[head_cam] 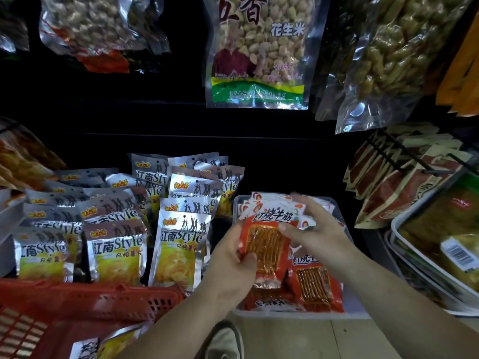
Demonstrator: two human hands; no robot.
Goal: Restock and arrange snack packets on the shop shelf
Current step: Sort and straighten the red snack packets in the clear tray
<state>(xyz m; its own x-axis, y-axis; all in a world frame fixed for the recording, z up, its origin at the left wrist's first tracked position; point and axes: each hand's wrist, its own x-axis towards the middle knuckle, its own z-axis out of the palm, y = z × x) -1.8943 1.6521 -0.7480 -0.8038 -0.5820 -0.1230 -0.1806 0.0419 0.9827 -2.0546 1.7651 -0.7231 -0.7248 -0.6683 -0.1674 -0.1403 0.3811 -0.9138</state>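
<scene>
My left hand (233, 257) grips a red snack packet (267, 244) with orange sticks showing through its window, holding it upright over a clear plastic bin (285, 314). The fingers of my right hand (313, 229) curl over that packet's right edge and top corner. More red packets (315, 286) of the same kind stand and lie in the bin behind and below it. Left of the bin, silver chip packets (178, 244) stand in rows on the shelf.
A red plastic basket (77, 304) sits at the lower left with a chip packet (88, 348) inside. Peanut bags (259, 53) hang above. Brown pouches (399, 182) hang on hooks at right, above white trays (404, 244) of green packs. A shoe (225, 343) stands on the floor.
</scene>
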